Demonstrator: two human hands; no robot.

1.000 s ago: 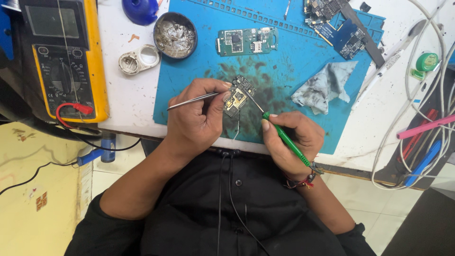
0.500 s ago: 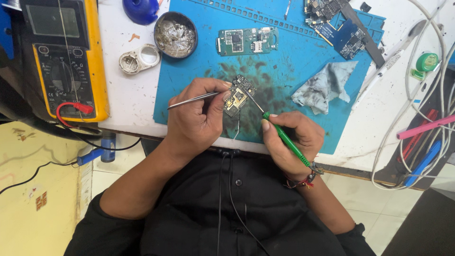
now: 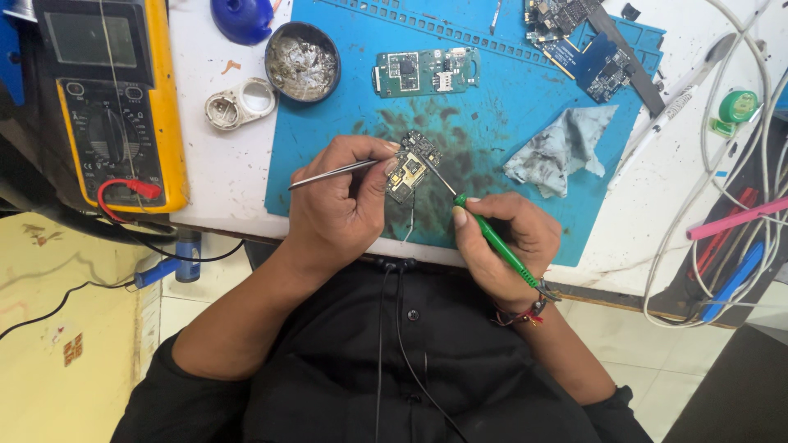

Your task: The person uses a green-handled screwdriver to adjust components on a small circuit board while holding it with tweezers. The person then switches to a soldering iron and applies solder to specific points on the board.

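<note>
— Nothing has shifted since a moment ago: our left hand pinches the tweezers on the small circuit board.

— Our right hand grips the green-handled probe, slanting up-left onto the board, mid blue mat.

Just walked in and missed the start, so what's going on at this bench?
A person is working on a small circuit board over a blue mat. The left hand holds metal tweezers against the board, while the right hand holds a green-handled tool with its tip on it. Another green board and a yellow multimeter lie nearby.
</note>
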